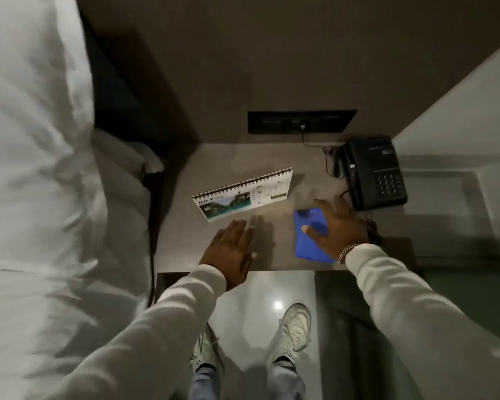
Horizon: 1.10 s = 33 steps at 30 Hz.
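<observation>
A blue cloth lies on the grey bedside table, near its front right. My right hand lies flat on the cloth with fingers spread, pressing it down. My left hand hovers or rests flat over the table's front edge, fingers straight, holding nothing. A spiral-bound desk calendar lies just beyond my left hand, in the middle of the table.
A black telephone with its cord sits at the table's back right. A dark socket panel is on the wall behind. A bed with white linen fills the left. My shoes stand on the glossy floor below.
</observation>
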### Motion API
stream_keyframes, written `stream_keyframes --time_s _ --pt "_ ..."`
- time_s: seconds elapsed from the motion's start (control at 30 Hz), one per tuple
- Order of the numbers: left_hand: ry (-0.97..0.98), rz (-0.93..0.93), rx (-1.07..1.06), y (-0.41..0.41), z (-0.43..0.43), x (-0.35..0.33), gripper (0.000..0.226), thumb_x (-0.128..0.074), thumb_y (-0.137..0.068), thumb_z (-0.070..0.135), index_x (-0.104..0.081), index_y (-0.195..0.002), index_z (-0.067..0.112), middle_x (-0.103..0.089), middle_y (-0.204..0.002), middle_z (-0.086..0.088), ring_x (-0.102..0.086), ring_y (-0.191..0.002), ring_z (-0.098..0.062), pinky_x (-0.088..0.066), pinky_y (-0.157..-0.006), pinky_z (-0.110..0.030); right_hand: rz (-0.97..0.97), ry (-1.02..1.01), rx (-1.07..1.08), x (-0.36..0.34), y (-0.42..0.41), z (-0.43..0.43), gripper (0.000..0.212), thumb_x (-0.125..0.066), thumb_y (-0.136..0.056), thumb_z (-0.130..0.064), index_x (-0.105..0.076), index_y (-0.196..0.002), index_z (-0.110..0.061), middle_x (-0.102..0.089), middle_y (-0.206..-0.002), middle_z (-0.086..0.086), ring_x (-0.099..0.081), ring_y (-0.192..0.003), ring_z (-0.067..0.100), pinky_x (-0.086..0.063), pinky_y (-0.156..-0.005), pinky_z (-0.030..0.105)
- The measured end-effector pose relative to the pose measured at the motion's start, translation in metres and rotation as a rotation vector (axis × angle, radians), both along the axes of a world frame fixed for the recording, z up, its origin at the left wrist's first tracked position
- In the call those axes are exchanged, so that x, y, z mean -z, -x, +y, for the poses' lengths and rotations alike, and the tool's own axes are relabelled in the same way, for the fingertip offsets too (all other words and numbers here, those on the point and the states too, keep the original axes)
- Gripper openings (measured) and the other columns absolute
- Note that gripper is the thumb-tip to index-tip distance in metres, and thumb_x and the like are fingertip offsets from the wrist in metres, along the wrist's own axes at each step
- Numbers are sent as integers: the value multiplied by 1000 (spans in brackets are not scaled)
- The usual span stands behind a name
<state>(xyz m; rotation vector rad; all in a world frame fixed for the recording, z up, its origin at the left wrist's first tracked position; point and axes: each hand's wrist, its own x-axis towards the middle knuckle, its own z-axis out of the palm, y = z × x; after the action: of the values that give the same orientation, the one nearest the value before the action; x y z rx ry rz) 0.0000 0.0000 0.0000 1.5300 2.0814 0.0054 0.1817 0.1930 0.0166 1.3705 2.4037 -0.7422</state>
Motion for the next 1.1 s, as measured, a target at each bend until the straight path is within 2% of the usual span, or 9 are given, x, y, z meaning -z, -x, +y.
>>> stream_keyframes --time_s 0.13,0.27,0.5,0.73,0.83,0.9,1.0,1.03,1.1 --pt "-19 30 -66 -7 -1 70 68 -35 -93 42 -14 -153 17 -11 -164 -12 -7 -151 -33 -10 -122 -48 -149 -99 -26 65 1 -18 80 -47 -85 -65 -8 -149 -37 -4 -163 13 -15 -145 46 -27 -109 64" --pt "-97 68 -110 -10 -5 114 66 -37 -92 42 -18 -150 18 -11 -164 -13 -6 -151 -35 -10 -121 -53 -110 -232 47 111 4 -35 73 -47 -89 -57 -15 -150 -33 -5 -163 16 -16 -142 51 -31 -107 66" --pt "-169 -33 -65 4 -22 96 64 -33 -95 43 -21 -152 15 -11 -164 -12 3 -150 -27 -7 -122 -51 -1 -319 154 125 6 -29 64 -56 -83 -8 -40 -143 -23 -32 -153 23 -37 -122 55 -39 -94 62" --pt "-449 -14 266 61 -11 -7 66 -37 -95 43 -33 -147 3 -24 -160 -19 -14 -151 -34 -18 -120 -56 504 -217 345 85 21 -53 64 -58 -78 13 -46 -138 -7 -43 -146 27 -46 -128 47 -40 -107 53" --pt "-477 65 344 94 21 -28 74 -31 -94 51 -24 -150 1 -19 -160 -22 -11 -151 -37 -17 -118 -60 753 -61 514 73 49 -91 68 -53 -88 7 -32 -145 -21 -38 -151 15 -61 -110 20 -54 -90 28" --pt "-451 142 422 116 49 -29 84 -28 -92 57 -16 -150 -3 -13 -161 -24 -6 -151 -39 -17 -118 -60 893 -73 606 73 69 -111 71 -52 -91 5 -23 -145 -29 -38 -150 11 -56 -109 -6 -48 -88 10" --pt "-372 234 570 142 84 -22 95 -26 -89 65 -7 -151 -5 -5 -162 -25 -1 -151 -38 -15 -119 -58 1043 -93 748 85 103 -130 67 -52 -93 -4 -21 -145 -33 -51 -136 26 -63 -108 30 -53 -94 44" --pt "-338 252 629 147 92 -18 98 -24 -88 67 -6 -151 -5 -4 -162 -25 0 -151 -38 -15 -119 -58 1117 -72 799 89 115 -135 65 -52 -94 -7 -24 -146 -34 -55 -129 30 -67 -94 35 -56 -84 47" --pt "-282 255 736 151 100 -8 101 -22 -86 71 -5 -151 -5 -3 -162 -24 1 -151 -37 -14 -120 -56 1230 -88 875 93 137 -140 63 -51 -95 -12 -26 -146 -39 -64 -112 28 -68 -72 21 -58 -67 31"
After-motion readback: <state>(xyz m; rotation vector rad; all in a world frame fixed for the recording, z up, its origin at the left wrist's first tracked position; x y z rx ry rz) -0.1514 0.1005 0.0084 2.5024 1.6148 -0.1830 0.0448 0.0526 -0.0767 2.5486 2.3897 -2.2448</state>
